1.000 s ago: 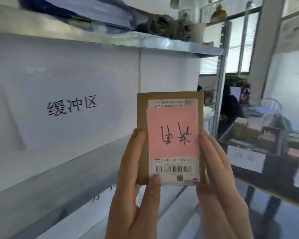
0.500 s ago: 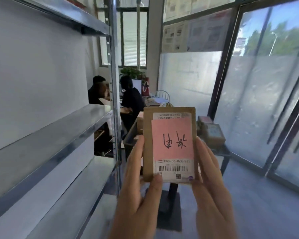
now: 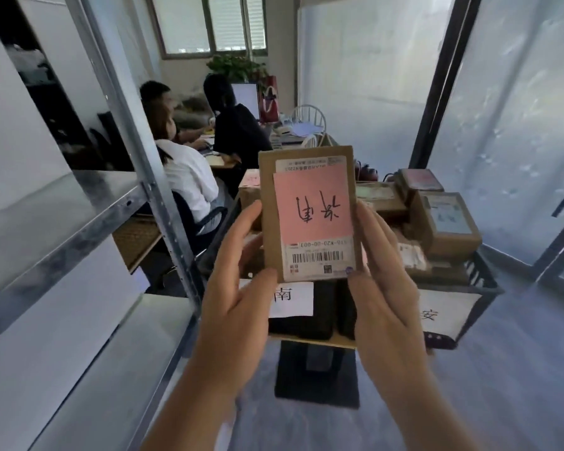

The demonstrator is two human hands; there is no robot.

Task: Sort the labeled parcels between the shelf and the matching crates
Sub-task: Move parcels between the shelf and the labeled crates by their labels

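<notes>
Parcel point(image 3: 308, 213) is held upright between left hand point(image 3: 238, 288) and right hand point(image 3: 383, 288), fingers along its sides, thumbs pinching its lower corners. Beyond the grip, two labelled crates point(image 3: 482, 281) are seen. Its one pink note point(image 3: 311, 206) is upside down, so a wrong crate could be picked

Bright daylight from frosted panes point(image 3: 518, 125) at right; edges bend with wide-angle distortion, slightly soft.

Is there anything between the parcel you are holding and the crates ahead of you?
Nothing visible: the parcel, held in both hands, is up in front of the crates, with only open air between.
</notes>
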